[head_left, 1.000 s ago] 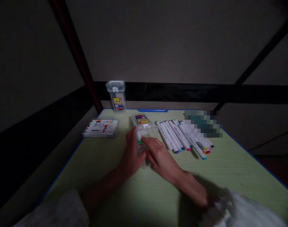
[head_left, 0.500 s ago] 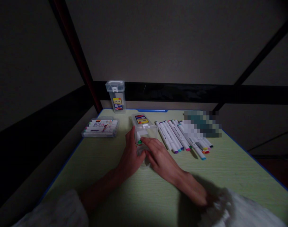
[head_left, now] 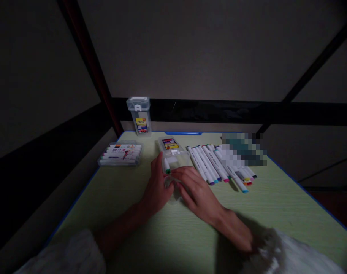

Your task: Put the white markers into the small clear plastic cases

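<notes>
A clear plastic marker box (head_left: 173,154) lies on its side on the green table (head_left: 139,228), its open end toward me. My left hand (head_left: 156,186) is wrapped round the box's left side. My right hand (head_left: 196,192) rests at the open end, fingers curled over the box's lid flap. A white marker with a green cap (head_left: 167,166) sits in the box mouth between my hands. A row of several white markers with coloured tips (head_left: 219,167) lies just right of the box.
A second clear marker box (head_left: 139,115) stands upright at the table's far edge. A flat clear case of markers (head_left: 120,154) lies at the left. A blurred-out patch covers something at the back right. Dark bars frame the table.
My right hand has slid slightly toward me at the box's open end. The green-capped marker now lies deeper in the box mouth. My left hand stays put.
</notes>
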The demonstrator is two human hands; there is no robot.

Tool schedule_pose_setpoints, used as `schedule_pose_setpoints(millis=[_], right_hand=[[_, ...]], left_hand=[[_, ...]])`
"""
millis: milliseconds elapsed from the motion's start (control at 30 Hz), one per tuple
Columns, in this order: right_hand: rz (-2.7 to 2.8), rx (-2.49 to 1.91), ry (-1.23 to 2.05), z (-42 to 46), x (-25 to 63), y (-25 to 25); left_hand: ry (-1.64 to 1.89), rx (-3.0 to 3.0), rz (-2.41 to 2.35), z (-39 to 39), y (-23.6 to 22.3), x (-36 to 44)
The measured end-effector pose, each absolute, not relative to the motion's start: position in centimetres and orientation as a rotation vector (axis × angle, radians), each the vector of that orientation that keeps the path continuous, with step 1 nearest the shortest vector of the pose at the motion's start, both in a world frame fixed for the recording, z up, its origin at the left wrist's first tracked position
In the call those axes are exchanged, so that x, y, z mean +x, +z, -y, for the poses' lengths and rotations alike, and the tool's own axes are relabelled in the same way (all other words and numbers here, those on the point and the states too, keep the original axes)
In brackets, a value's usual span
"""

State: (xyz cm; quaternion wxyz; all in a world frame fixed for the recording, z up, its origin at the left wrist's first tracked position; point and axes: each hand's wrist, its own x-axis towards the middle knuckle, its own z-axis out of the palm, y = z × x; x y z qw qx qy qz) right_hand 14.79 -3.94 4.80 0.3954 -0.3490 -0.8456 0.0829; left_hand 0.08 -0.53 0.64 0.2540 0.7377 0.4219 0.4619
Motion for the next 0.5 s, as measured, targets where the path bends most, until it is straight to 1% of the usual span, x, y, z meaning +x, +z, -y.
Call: schedule_pose_setpoints(millis=[300,500], right_hand=[[2.137,-0.771,0.157,4.26,14.96,5.12],[2.119,-0.767,0.02,4.38,15.11,5.36]], left_hand=[[1.246,1.964,-1.102,0.63,1.04,0.15],[1.243,1.937,-1.084,0.81,1.27,0.15]])
